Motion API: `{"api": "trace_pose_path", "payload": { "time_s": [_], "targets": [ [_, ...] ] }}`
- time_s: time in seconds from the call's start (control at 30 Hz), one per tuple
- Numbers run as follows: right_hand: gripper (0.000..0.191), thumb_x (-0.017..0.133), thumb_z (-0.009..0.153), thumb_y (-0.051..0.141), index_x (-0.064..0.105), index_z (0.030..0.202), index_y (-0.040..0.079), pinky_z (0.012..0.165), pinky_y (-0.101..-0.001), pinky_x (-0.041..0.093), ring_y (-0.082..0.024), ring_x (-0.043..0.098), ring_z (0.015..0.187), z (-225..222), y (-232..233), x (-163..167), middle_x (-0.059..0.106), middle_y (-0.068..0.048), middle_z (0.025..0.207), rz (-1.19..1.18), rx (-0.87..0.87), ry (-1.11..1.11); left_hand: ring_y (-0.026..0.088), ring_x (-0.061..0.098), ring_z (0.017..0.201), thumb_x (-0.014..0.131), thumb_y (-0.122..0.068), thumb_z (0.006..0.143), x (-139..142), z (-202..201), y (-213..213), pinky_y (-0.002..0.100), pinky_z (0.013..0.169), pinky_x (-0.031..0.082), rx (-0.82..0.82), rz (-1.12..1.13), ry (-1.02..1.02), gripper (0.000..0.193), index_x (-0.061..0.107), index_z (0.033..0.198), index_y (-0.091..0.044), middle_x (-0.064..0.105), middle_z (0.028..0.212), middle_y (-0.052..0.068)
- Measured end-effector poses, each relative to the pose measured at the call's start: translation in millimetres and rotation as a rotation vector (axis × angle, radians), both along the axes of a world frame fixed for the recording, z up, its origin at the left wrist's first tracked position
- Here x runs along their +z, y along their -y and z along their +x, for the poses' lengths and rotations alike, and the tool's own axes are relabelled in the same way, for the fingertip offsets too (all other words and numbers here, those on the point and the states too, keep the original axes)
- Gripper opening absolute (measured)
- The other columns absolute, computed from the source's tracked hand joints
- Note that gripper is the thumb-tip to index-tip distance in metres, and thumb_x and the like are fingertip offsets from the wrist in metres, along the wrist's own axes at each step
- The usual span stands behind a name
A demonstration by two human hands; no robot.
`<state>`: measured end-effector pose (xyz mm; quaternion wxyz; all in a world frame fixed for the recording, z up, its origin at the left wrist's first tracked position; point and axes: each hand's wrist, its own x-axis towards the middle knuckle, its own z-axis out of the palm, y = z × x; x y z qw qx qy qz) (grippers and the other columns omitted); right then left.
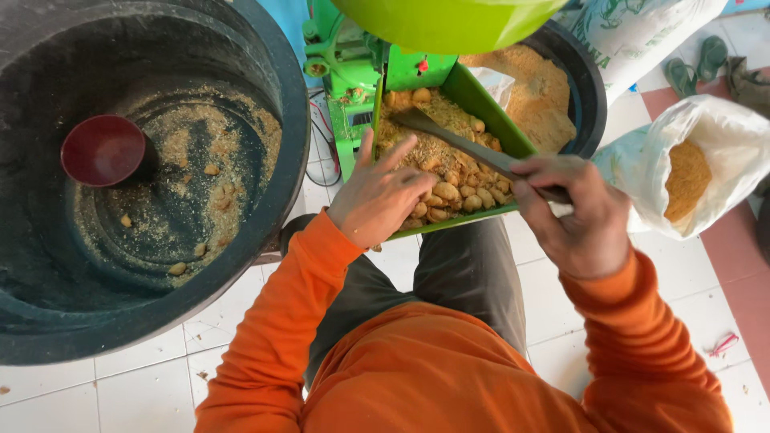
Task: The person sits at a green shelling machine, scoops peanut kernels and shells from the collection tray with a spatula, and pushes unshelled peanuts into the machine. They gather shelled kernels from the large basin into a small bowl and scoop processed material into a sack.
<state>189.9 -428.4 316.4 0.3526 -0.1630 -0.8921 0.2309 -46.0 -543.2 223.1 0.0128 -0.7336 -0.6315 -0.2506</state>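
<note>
Head view: right hand (579, 215) grips a dark stick (473, 149), raking peanuts (457, 192) in the green tray (489, 108); left hand (381, 196), fingers spread, rests on the peanuts, steadying them.

I see a green tray (469, 90) slanting down toward me from the green machine, its near lip approx. over my lap. It's full of tan peanut-like pieces (449, 192), whole ones piled at the near end w/ finer crumbs farther up. A dark flat stick (465, 144) lies diagonally across the pile, blade end up-left, handle end lower right.
</note>
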Motion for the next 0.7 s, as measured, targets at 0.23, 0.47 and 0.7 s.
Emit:
{"api": "trace_pose_path", "payload": {
  "time_s": [0.23,0.47,0.7],
  "targets": [
    [0.025,0.073,0.103,-0.004,0.049,0.109,0.000,0.071,-0.0220,0.059,-0.013,0.072,0.081,10.7,-5.7,-21.3,0.075,-0.015,0.115,0.025,-0.056,-0.044,0.033,0.044,0.143,0.070,-0.014,0.091,1.2,0.1,1.2,0.073,0.118,0.018,-0.026,0.048,0.036,0.014,0.062,0.102,-0.011,0.071,0.106,0.003],
    [0.025,0.073,0.100,-0.004,0.049,0.105,0.000,0.066,-0.0210,0.056,-0.014,0.072,0.083,-1.5,-9.0,-23.2,0.076,-0.015,0.113,-0.008,0.019,-0.092,0.027,0.057,0.130,0.074,-0.012,0.093,9.6,2.9,8.8,0.060,0.115,0.032,0.101,0.163,0.135,0.017,0.061,0.103,-0.011,0.071,0.101,0.004],
    [0.023,0.072,0.100,-0.005,0.050,0.106,-0.001,0.071,-0.0229,0.060,-0.016,0.075,0.086,-12.4,-14.4,-31.8,0.074,-0.016,0.115,-0.042,0.018,-0.091,0.024,0.062,0.108,0.077,-0.009,0.091,21.9,4.4,8.9,0.046,0.101,0.042,0.251,0.316,0.123,0.021,0.063,0.106,-0.011,0.070,0.101,0.003]
  ]
}}
